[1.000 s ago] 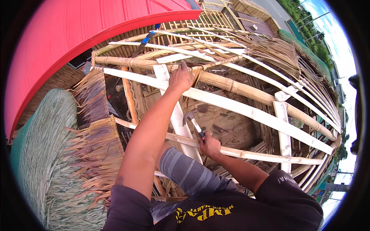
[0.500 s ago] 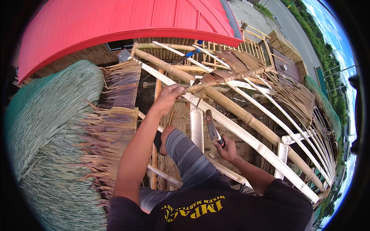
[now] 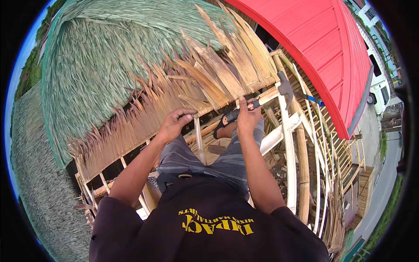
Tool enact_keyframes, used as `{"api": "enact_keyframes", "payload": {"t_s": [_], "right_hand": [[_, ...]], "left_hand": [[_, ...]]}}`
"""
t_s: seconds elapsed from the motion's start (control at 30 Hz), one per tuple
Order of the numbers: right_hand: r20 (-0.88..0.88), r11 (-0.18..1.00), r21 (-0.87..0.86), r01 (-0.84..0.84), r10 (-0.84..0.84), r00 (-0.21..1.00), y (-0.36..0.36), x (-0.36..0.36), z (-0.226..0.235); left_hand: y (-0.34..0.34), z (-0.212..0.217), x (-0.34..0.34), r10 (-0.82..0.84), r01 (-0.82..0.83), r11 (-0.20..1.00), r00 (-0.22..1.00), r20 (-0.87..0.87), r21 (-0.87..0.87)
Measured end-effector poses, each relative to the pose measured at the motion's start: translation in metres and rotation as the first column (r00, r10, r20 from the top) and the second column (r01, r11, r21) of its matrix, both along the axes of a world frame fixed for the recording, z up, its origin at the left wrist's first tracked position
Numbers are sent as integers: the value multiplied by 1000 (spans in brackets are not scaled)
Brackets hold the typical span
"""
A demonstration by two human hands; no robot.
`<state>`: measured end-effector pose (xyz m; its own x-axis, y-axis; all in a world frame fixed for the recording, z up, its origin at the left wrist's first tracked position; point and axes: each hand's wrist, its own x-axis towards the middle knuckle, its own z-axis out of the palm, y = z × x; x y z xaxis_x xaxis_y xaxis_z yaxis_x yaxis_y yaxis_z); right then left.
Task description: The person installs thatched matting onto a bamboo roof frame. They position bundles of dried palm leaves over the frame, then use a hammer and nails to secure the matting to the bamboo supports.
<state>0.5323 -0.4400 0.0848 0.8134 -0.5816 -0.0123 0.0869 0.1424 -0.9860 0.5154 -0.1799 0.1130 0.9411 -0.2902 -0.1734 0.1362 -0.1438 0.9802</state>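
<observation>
While perched on the bamboo roof frame (image 3: 290,153):
Left hand (image 3: 174,123): curled around the top of a thin pale slat (image 3: 199,139), fingers closed on it.
Right hand (image 3: 247,117): wrapped tight around the black grip of a claw hammer (image 3: 262,98), thumb up along the handle.
Hammer: head raised near the dry palm thatch (image 3: 196,83), just above a bamboo rafter.
Backdrop: red roof (image 3: 323,48) at right.

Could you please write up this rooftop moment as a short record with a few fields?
setting: thatch roof over a bamboo frame, red roof beside it
left hand: grips the top of a thin slat
right hand: holds a hammer, head up by the dried leaves
posture: person sits on the frame, legs in striped shorts
</observation>
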Motion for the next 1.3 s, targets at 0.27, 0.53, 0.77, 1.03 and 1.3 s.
{"api": "enact_keyframes", "payload": {"t_s": [0.27,0.53,0.77,1.03,1.3], "right_hand": [[-109,943,162,-290,309,945,99,-32,-19],[-83,853,193,-485,507,858,174,-53,-54],[-29,844,69,-532,535,844,194,-66,-41],[-55,813,105,-572,579,813,184,-74,-40],[-88,866,141,-481,494,865,163,-62,-50]], "left_hand": [[86,4,-108,110,-132,963,988,104,233],[153,32,-215,123,-400,644,896,427,652],[128,-30,-303,-62,175,286,984,-164,942],[122,-50,-304,91,84,282,989,-114,956],[136,26,-250,234,-277,730,960,151,624]]}}
